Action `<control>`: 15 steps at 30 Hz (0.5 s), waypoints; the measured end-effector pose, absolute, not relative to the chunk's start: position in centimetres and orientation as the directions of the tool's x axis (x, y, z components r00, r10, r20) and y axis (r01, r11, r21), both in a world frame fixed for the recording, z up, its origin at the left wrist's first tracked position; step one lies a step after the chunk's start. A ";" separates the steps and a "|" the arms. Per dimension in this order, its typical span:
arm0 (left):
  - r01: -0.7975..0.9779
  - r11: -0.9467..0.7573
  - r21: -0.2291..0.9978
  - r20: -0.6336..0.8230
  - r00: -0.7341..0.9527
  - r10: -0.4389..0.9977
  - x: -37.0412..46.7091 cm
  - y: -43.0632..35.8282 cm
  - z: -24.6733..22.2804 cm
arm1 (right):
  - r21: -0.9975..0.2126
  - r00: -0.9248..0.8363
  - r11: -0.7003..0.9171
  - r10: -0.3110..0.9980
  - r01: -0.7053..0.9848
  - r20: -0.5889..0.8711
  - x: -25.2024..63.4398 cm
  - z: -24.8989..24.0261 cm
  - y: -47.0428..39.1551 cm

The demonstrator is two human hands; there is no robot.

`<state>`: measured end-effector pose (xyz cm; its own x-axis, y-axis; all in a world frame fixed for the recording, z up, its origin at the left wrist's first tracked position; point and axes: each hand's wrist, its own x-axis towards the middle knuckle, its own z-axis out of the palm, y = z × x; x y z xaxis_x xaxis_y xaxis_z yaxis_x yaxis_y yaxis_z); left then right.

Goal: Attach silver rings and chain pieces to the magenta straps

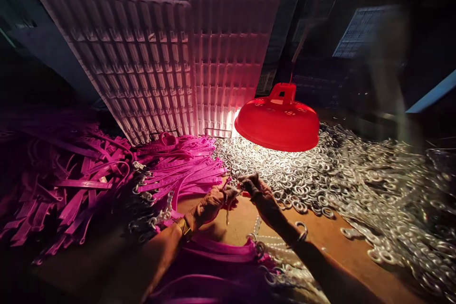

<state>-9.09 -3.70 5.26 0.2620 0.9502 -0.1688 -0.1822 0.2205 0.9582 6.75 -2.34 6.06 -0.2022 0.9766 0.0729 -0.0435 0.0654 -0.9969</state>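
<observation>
Near the middle of the head view, my left hand (215, 203) has its fingers closed round a small pale piece with a bit of pink strap at it. My right hand (254, 187) meets it from the right, its fingertips pinched together at the same spot; what they hold is too small to tell. A pile of pink straps (188, 164) lies just behind and left of my left hand. Behind my right hand spreads a large heap of shiny metal rings (288, 175). More pink straps (224, 251) and pale metal chains (281, 247) lie between my forearms.
A red lamp (278, 123) hangs low over the rings. Two ribbed, translucent trays (142, 57) stand upright at the back. Further pink straps (78, 185) fill the left side. The brown table surface (320, 232) shows at right. A blurred pale shape stands at back right.
</observation>
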 end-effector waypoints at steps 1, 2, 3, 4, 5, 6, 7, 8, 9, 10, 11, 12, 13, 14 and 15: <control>-0.237 0.224 0.945 -0.160 0.261 0.952 -8.6 -3.5 5.0 | -0.986 -0.181 -0.024 0.983 -0.168 0.007 7.3 6.8 -1.5; -0.289 0.220 0.932 -0.150 0.247 0.957 -8.3 -3.3 4.6 | -0.958 -0.171 -0.083 0.985 -0.273 -0.037 7.8 7.5 -0.8; -0.335 0.217 0.917 -0.145 0.227 0.963 -8.0 -3.1 4.1 | -0.935 -0.165 -0.107 0.985 -0.338 -0.053 8.4 8.2 -0.1; -0.372 0.215 0.903 -0.145 0.206 0.968 -7.9 -2.9 3.5 | -0.923 -0.160 -0.108 0.986 -0.370 -0.051 9.0 8.7 0.4; -0.391 0.213 0.895 -0.149 0.188 0.971 -7.8 -2.8 3.0 | -0.921 -0.150 -0.100 0.988 -0.377 -0.046 9.4 9.0 0.8; -0.392 0.212 0.895 -0.152 0.178 0.972 -7.8 -2.8 2.6 | -0.927 -0.152 -0.096 0.987 -0.362 -0.043 9.8 9.0 1.0; -0.392 0.207 0.896 -0.151 0.170 0.974 -7.9 -2.8 2.3 | -0.942 -0.167 -0.097 0.985 -0.322 -0.044 9.9 8.9 1.1; -0.394 0.201 0.897 -0.148 0.161 0.976 -7.9 -2.8 2.2 | -0.958 -0.185 -0.096 0.982 -0.272 -0.046 10.0 8.5 1.0; -0.398 0.198 0.896 -0.146 0.157 0.977 -8.0 -2.9 2.2 | -0.971 -0.209 -0.096 0.977 -0.217 -0.050 9.8 8.0 0.8; -0.405 0.208 0.891 -0.154 0.162 0.975 -8.0 -3.1 2.4 | -0.981 -0.238 -0.103 0.969 -0.166 -0.061 9.6 7.4 0.5; -0.413 0.226 0.882 -0.167 0.176 0.970 -8.1 -3.3 2.6 | -0.986 -0.265 -0.117 0.961 -0.120 -0.081 9.2 6.7 0.1; -0.420 0.250 0.872 -0.182 0.197 0.964 -8.1 -3.5 2.9 | -0.987 -0.289 -0.134 0.952 -0.084 -0.105 8.8 6.1 -0.3; -0.421 0.271 0.866 -0.194 0.217 0.957 -8.1 -3.8 3.2 | -0.987 -0.308 -0.149 0.943 -0.058 -0.125 8.4 5.6 -0.8; -0.413 0.283 0.865 -0.201 0.232 0.952 -8.1 -4.0 3.5 | -0.987 -0.323 -0.159 0.936 -0.038 -0.139 8.1 5.1 -1.2; -0.401 0.283 0.871 -0.198 0.239 0.950 -8.2 -4.3 3.7 | -0.987 -0.333 -0.157 0.932 -0.022 -0.141 7.7 4.8 -1.6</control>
